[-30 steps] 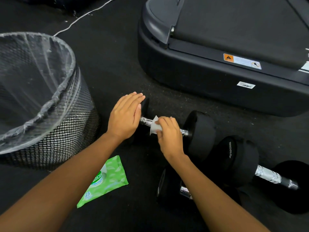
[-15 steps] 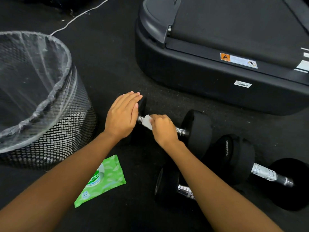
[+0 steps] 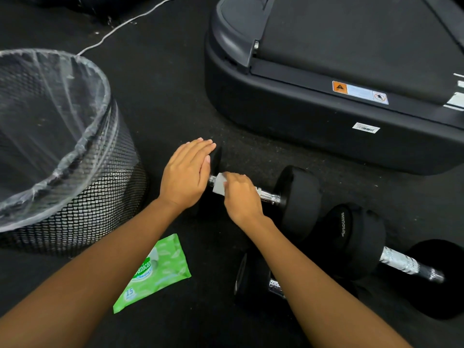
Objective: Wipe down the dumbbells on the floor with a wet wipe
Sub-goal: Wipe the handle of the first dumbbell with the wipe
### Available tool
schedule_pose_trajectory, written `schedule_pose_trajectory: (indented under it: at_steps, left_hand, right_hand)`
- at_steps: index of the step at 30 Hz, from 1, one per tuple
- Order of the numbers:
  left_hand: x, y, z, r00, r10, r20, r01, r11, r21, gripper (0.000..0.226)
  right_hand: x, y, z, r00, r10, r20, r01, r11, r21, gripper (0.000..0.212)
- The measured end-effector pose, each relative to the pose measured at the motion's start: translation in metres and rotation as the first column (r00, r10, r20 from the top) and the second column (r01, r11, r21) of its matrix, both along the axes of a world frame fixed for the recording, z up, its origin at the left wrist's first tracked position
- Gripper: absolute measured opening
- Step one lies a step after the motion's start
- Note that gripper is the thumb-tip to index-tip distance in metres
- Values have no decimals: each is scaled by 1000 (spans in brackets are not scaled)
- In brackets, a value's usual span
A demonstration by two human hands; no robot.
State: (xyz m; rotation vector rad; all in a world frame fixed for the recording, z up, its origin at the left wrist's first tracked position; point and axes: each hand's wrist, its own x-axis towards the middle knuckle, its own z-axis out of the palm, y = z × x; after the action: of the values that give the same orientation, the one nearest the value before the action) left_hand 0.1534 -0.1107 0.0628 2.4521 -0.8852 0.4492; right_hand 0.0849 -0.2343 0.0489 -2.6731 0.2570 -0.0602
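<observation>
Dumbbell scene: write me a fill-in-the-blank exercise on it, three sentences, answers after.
1. The right hand holds a ___ against the dumbbell's chrome handle.
2. The left hand rests flat on that dumbbell's end, beside the mesh ___.
3. The pack beneath the left arm is coloured ___.
Missing: wipe; bin; green.

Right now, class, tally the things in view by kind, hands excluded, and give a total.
Black dumbbells with chrome handles: 3
Black mesh waste bin with clear liner: 1
Green packet of wipes: 1
White wet wipe: 1
Black treadmill: 1
White cable: 1
Total: 8
</observation>
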Motion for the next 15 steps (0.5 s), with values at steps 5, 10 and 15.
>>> schedule_pose_trajectory:
  at_steps: [5, 10, 15]
  left_hand:
    - [0, 1, 1, 1000, -4, -1, 4, 1000, 20, 43]
    - [-1, 1, 5, 1000, 5, -20, -3, 997, 82, 46]
    - [-2, -2, 7, 1000, 25, -14, -23, 990, 141, 49]
  right_hand:
    - [-19, -15, -8, 998, 25, 50, -23, 999, -23, 51]
    - [-19, -16, -7, 996, -92, 8, 92, 996, -1, 46]
    - [-4, 2, -3, 1000, -8, -10, 8, 1000, -25, 51]
